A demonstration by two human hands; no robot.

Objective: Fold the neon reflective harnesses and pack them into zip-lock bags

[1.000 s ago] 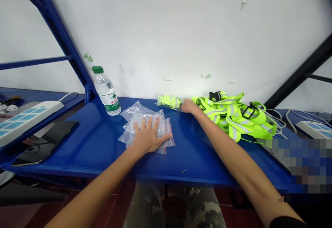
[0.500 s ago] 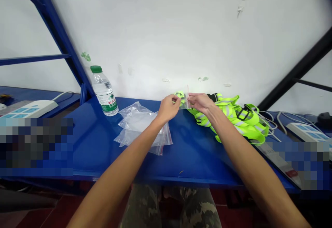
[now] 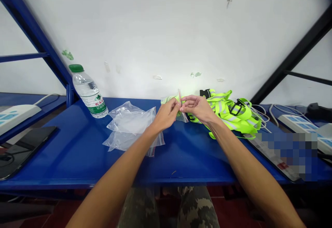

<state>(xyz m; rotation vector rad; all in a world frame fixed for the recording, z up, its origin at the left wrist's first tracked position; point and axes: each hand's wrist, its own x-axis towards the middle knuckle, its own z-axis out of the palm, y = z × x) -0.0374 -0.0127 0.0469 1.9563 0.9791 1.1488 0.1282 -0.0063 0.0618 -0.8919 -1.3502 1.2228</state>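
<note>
Bag (image 3: 183, 117) with a yellow-green strap (image 3: 165, 100) inside is at the back of the table (image 3: 192, 159), our left hand (image 3: 166, 114) and our right hand (image 3: 199, 109) both pinching its red-striped edge. Flat clear bags (image 3: 129, 122) lie to our left, a strap pile (image 3: 232, 114) to our right.
</note>
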